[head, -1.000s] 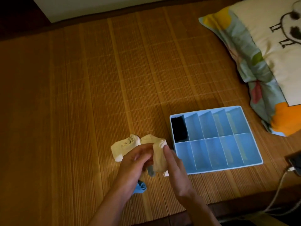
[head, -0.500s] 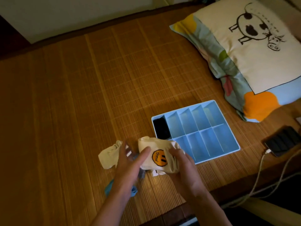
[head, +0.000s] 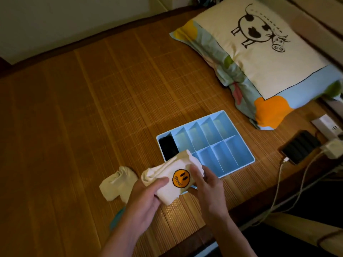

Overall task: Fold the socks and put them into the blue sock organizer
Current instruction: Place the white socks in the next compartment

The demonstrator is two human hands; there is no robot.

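Note:
Both my hands hold a folded cream sock (head: pixel 167 175) with an orange smiley patch, just above the near left corner of the blue sock organizer (head: pixel 239 160). My left hand (head: pixel 146 199) grips its left end, thumb on top. My right hand (head: pixel 206 184) pinches its right end. A dark sock (head: pixel 168 147) fills the organizer's far left compartment; the other compartments show bare blue. A second cream sock (head: pixel 117 182) lies crumpled on the bamboo mat (head: pixel 92 108) to the left. A bit of blue sock (head: pixel 117 217) peeks out beside my left wrist.
A cow-print pillow (head: pixel 259 58) lies at the far right. A dark phone (head: pixel 300 147) on a white cable (head: pixel 278 182) and a white power strip (head: pixel 328 127) sit right of the organizer. The mat's near edge runs just behind my forearms.
The smiley sock has been lifted and carried right, toward the organizer's near left corner. My view has swung, bringing the pillow and phone further in.

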